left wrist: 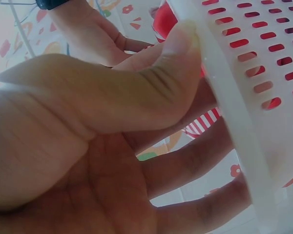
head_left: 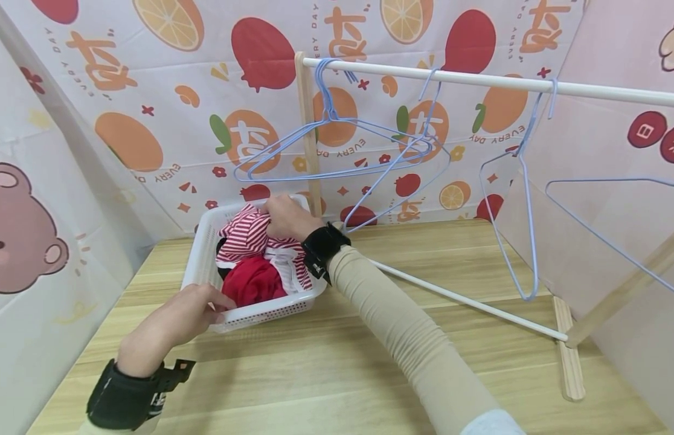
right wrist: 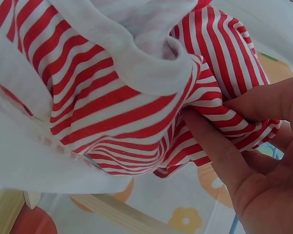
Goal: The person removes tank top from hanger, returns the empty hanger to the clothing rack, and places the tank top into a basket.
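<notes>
A white plastic basket [head_left: 282, 310] with slotted walls stands on the table, holding clothes. Its near left rim is gripped by my left hand [head_left: 191, 311], thumb on one side and fingers on the other, as the left wrist view shows. My right hand [head_left: 287, 219] is at the basket's far side. In the right wrist view, thumb and forefinger of that hand [right wrist: 263, 170] pinch a red-and-white striped garment [right wrist: 122, 117] with a white band. A plain red garment [head_left: 255, 283] lies in front of the striped cloth [head_left: 243, 232]. Some black fabric shows at the left.
A rack with a white top rail [head_left: 478, 78] and wooden posts [head_left: 310, 139] stands behind and right of the basket. Several blue wire hangers [head_left: 328, 115] hang from it. A white lower bar [head_left: 467, 299] runs just above the wooden table [head_left: 326, 374]. Printed curtains surround the table.
</notes>
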Motion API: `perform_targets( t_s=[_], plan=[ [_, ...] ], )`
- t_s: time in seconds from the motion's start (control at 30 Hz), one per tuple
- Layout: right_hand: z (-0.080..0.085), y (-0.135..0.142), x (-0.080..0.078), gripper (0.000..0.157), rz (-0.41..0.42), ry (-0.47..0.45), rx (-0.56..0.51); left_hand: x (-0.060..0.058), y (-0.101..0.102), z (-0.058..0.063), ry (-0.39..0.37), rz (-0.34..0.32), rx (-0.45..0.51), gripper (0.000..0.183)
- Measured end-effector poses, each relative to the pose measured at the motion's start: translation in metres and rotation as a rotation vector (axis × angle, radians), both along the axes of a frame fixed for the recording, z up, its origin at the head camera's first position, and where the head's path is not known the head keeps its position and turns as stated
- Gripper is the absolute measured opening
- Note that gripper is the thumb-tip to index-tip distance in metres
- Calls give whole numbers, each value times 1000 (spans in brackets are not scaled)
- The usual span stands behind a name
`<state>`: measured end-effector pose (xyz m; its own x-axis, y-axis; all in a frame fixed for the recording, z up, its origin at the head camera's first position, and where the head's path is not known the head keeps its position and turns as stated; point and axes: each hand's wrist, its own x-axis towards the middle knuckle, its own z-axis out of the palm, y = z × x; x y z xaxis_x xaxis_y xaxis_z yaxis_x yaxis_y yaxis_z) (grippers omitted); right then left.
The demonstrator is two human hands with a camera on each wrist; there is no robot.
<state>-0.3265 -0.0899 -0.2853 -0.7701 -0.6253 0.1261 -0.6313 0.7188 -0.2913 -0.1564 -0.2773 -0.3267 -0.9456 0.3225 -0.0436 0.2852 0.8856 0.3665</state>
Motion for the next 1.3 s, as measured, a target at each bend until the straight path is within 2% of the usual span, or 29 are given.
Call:
perform_targets(
  t_s=[0.13, 0.3, 0.87, 1.3],
  plan=[
    [-4, -3, 0, 28, -10, 0, 21, 0, 0, 0, -4, 6, -1, 24],
    [-6, -5, 0, 17, -7, 13, 33, -1, 1, 1, -2, 15, -4, 25],
    [-14, -13, 0, 39, -3, -32, 83, 0, 1, 1, 5, 0, -11, 25],
    [-14, -15, -1, 41, 11, -61, 91, 0, 1, 1, 1, 2, -14, 24]
  ],
)
